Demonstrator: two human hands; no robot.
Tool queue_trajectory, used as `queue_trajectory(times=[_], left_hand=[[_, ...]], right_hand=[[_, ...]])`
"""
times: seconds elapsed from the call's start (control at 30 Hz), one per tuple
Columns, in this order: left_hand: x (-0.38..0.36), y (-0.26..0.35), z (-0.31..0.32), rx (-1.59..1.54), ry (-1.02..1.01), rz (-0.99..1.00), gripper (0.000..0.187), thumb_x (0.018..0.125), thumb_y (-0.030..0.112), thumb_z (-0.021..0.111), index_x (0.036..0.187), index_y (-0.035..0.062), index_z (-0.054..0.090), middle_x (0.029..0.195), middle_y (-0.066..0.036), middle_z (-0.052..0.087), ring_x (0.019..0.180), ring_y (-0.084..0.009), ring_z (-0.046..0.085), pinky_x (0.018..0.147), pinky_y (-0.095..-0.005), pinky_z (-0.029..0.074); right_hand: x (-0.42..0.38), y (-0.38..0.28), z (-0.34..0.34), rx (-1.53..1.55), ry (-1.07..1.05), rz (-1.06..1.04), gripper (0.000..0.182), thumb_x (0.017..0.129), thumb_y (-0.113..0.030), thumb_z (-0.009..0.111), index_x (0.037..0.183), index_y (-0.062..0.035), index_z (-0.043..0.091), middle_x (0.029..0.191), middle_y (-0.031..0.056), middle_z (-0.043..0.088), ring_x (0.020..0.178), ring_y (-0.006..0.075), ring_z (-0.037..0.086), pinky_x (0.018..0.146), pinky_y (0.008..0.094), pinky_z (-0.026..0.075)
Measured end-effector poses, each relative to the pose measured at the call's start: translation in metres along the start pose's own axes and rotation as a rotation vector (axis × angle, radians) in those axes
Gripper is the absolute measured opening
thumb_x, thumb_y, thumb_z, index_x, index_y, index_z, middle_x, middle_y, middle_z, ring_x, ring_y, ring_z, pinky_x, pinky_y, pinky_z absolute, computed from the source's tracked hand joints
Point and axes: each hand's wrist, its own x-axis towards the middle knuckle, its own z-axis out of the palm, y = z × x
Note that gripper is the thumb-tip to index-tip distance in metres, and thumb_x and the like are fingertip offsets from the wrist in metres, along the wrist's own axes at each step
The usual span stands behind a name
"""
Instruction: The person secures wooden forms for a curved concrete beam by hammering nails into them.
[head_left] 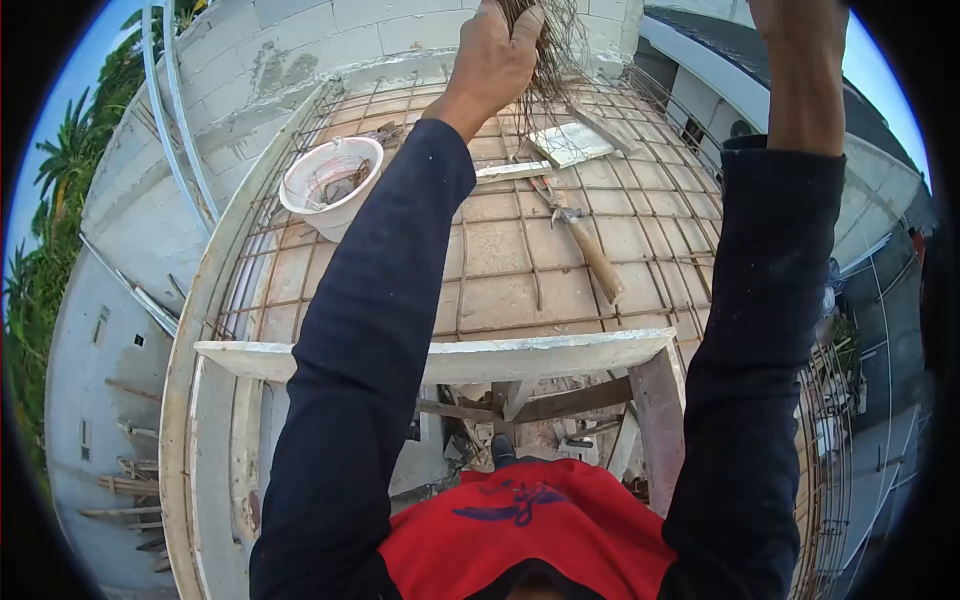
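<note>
My left hand [497, 62] is raised at the top middle, closed round a bundle of thin tie wire [552, 60] whose loose ends hang down. My right hand [800, 22] is at the top right corner; only its wrist side shows, and its fingers are cut off by the frame edge. Below the wire lies a grid of rusty rebar [480, 240]. On it rest a hammer [597, 262] with a wooden handle and, touching its head, a tool with red handles [541, 188]. A pale board [574, 145] lies just beyond them.
A white bucket [330, 188] with something brownish inside stands on the left of the grid. Nearest me, a plank edge [450, 357] borders an opening with timber props and a drop below. A block wall [330, 40] rises behind. Long bars [825, 470] stand at the right.
</note>
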Motion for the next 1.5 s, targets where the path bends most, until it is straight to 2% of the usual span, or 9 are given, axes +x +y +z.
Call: queue_trajectory(times=[0.03,0.07,0.1,0.2,0.3,0.37,0.47,0.77,1.5], left_hand=[[0.007,0.011,-0.001,-0.024,-0.011,0.006,0.036,0.097,0.026,0.046,0.123,0.0010,0.050,0.094,-0.016,0.065,0.080,-0.0250,0.065,0.069,-0.0395,0.051],[0.015,0.029,-0.006,-0.497,-0.138,-0.390,0.037,0.097,0.025,0.047,0.124,0.0004,0.050,0.092,-0.016,0.066,0.083,-0.0267,0.065,0.070,-0.0405,0.051],[0.018,0.038,-0.007,-0.967,-0.267,-0.790,0.038,0.097,0.025,0.047,0.125,-0.0002,0.050,0.091,-0.016,0.066,0.085,-0.0284,0.064,0.072,-0.0415,0.050],[0.015,-0.019,0.052,-1.182,-0.121,-0.623,0.036,0.091,0.023,0.061,0.118,0.0010,0.050,0.110,-0.016,0.060,0.101,-0.0302,0.061,0.084,-0.0492,0.055],[-0.014,-0.034,0.085,-1.256,-0.146,-0.891,0.030,0.096,0.019,0.055,0.113,-0.0049,0.051,0.112,-0.016,0.060,0.100,-0.0280,0.061,0.088,-0.0471,0.054],[-0.048,-0.068,0.115,-1.286,-0.144,-0.971,0.040,0.094,0.009,0.055,0.118,-0.0058,0.027,0.112,-0.021,0.051,0.100,-0.0304,0.060,0.087,-0.0495,0.054],[-0.098,-0.083,0.138,-1.371,-0.182,-1.120,0.034,0.095,0.011,0.053,0.114,-0.0035,0.030,0.110,-0.020,0.053,0.094,-0.0319,0.062,0.077,-0.0524,0.056],[-0.126,-0.079,0.142,-1.355,-0.092,-1.223,0.025,0.097,0.013,0.049,0.114,-0.0026,0.040,0.109,-0.018,0.057,0.093,-0.0309,0.062,0.078,-0.0507,0.056],[-0.168,-0.059,0.167,-1.104,-0.134,-1.264,0.029,0.093,0.017,0.059,0.113,-0.0033,0.052,0.108,-0.013,0.061,0.096,-0.0257,0.063,0.074,-0.0445,0.058]], right_hand=[[-0.046,0.010,-0.004,-0.236,0.011,0.072,0.030,0.092,-0.024,0.055,0.113,-0.0030,0.058,0.108,0.0106,0.060,0.087,0.0218,0.062,0.078,0.0341,0.048],[-0.093,0.021,-0.008,-0.471,0.005,0.147,0.015,0.089,-0.011,0.060,0.094,0.0016,0.067,0.084,0.0063,0.068,0.074,0.0115,0.063,0.069,0.0269,0.049],[-0.135,0.026,0.000,-0.507,-0.107,0.230,0.021,0.088,-0.020,0.066,0.098,-0.0016,0.067,0.093,0.0085,0.069,0.080,0.0140,0.065,0.073,0.0282,0.051],[-0.237,0.078,-0.025,-0.743,-0.262,0.293,0.017,0.084,-0.010,0.064,0.100,-0.0050,0.066,0.097,0.0145,0.064,0.088,0.0320,0.062,0.076,0.0390,0.049],[-0.281,0.083,-0.038,-0.799,-0.122,0.327,0.021,0.083,-0.011,0.065,0.104,-0.0069,0.064,0.095,0.0134,0.058,0.087,0.0315,0.056,0.077,0.0416,0.045],[-0.302,0.083,-0.046,-0.868,-0.071,0.344,0.020,0.083,-0.013,0.066,0.102,-0.0080,0.065,0.096,0.0125,0.056,0.088,0.0308,0.054,0.079,0.0418,0.044],[-0.327,0.073,-0.055,-0.896,-0.290,0.457,0.019,0.081,-0.021,0.069,0.097,-0.0104,0.067,0.099,0.0110,0.055,0.094,0.0291,0.052,0.085,0.0419,0.039],[-0.320,0.084,-0.048,-0.907,-0.704,0.675,0.015,0.079,-0.020,0.067,0.089,-0.0094,0.065,0.090,0.0094,0.061,0.085,0.0292,0.060,0.076,0.0443,0.042],[-0.328,0.092,-0.079,-0.973,-0.825,0.646,0.007,0.084,-0.006,0.053,0.086,-0.0061,0.060,0.083,0.0135,0.061,0.073,0.0348,0.061,0.064,0.0454,0.047]])
